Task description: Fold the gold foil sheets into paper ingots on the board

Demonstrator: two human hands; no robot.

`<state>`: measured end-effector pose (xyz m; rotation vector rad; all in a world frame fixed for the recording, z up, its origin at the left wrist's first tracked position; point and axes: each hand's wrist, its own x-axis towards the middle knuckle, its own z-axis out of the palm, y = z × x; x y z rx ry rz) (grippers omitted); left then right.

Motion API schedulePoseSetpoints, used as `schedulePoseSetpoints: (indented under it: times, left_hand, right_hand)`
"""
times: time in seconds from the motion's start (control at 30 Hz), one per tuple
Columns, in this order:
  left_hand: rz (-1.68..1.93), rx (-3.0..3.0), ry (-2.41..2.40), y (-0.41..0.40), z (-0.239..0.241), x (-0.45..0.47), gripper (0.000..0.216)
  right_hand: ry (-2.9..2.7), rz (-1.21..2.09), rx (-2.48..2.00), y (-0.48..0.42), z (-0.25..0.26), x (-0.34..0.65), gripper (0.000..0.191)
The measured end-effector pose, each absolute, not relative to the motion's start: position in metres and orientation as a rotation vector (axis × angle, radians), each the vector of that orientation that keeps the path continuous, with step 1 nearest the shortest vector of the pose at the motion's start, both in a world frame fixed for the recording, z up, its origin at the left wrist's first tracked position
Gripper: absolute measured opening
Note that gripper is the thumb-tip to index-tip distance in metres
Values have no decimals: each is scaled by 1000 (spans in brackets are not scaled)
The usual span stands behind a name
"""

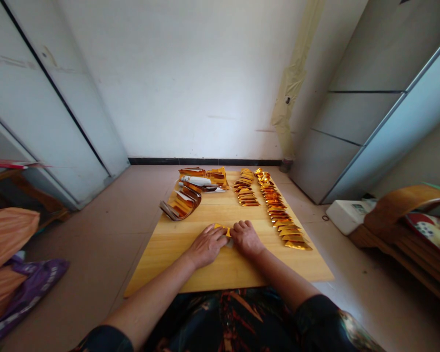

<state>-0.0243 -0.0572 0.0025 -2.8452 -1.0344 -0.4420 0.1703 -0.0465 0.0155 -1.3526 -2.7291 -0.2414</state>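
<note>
A small piece of gold foil paper [228, 231] lies on the wooden board between my hands, its lower part greyish and partly covered by fingers. My left hand [207, 245] presses over its left side, fingers together and pointing right. On the other side, my right hand [247, 238] has curled fingers gripping the paper's right edge. Beyond the hands, a short row of folded gold papers [246, 188] rests on the board. A longer row of folded gold papers [278, 210] runs down the right side.
At the board's [168, 269] far left are a curved stack of gold sheets [183, 203], more gold sheets [220, 177] and a white roll-like item [197, 181]. A grey fridge [348, 107] and a wooden seat [392, 244] stand right. A purple bag [36, 283] lies left.
</note>
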Motion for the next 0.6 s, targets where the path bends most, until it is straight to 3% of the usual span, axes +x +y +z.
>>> schedulePoseSetpoints:
  times: [0.6]
  left_hand:
    - [-207,-2828,-1373,-51,17,-31,36]
  right_hand:
    - [-2733,-218,-1380,-49,22,169,20]
